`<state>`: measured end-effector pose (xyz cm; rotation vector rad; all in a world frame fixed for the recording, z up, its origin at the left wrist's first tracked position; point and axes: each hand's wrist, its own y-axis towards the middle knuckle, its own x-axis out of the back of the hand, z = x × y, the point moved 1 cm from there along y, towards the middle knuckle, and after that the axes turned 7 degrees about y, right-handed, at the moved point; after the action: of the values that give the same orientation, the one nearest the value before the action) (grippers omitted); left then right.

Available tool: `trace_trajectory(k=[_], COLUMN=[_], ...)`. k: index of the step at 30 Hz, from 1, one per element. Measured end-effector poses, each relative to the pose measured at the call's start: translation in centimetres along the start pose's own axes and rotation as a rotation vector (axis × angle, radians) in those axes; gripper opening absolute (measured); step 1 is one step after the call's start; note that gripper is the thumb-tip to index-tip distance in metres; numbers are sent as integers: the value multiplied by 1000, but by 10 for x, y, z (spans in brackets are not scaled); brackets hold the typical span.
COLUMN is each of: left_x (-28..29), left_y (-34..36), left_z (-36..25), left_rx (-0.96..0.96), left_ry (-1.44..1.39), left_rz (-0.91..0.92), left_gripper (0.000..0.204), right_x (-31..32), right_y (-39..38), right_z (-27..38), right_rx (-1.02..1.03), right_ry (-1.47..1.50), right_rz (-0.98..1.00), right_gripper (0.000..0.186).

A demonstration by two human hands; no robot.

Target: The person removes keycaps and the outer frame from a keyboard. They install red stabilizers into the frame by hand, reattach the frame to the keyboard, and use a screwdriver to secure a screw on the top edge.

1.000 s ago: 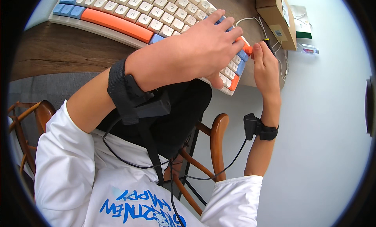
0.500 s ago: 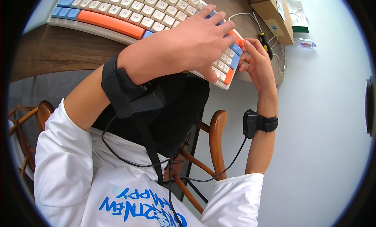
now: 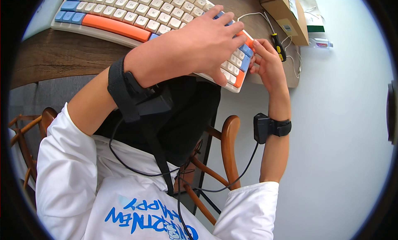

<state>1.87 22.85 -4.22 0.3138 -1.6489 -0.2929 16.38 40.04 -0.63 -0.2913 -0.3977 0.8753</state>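
A keyboard [image 3: 124, 15] with cream, blue and orange keycaps lies tilted across the near part of a wooden table. My left hand [image 3: 203, 45] rests on the keyboard's right part, palm down, fingers spread, thumb toward the near edge. At the right end, my right hand [image 3: 267, 59] has its thumb and forefinger closed on the keyboard's edge, by an orange piece. The other fingers curl beneath, and their contact is partly hidden. Each wrist wears a black strap with a small black device.
Beyond my right hand lie a yellow-and-black screwdriver [image 3: 279, 47] and a white cable [image 3: 295, 66]. Past them are a cardboard box [image 3: 286, 16] and a clear plastic bottle [image 3: 320, 44]. Wooden chair parts [image 3: 230, 149] show below the table [image 3: 49, 59].
My right hand and the keyboard's right end have shifted slightly left. My left hand stays spread on the keys, moving a little with it.
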Motion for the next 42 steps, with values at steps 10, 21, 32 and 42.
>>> trace_trajectory(k=[10,21,32,42], left_x=[-5,14,119,131], left_y=[1,1,-91,-145], left_z=[5,10,107,198], left_rx=[-37,-73,150,643], left_ry=[-12,-75,11,-125], left_rz=[-18,68,20,138], left_gripper=[96,101,79,57], right_x=[-1,-7,-19,-9], right_y=[0,-8,-6,-7], right_z=[-2,-2,-16,-33], right_rx=[-10,31,175,191], right_ry=[18,-17,-97,-62], right_rz=[-8,-100,-233,-124], right_gripper=[30,32,45,42])
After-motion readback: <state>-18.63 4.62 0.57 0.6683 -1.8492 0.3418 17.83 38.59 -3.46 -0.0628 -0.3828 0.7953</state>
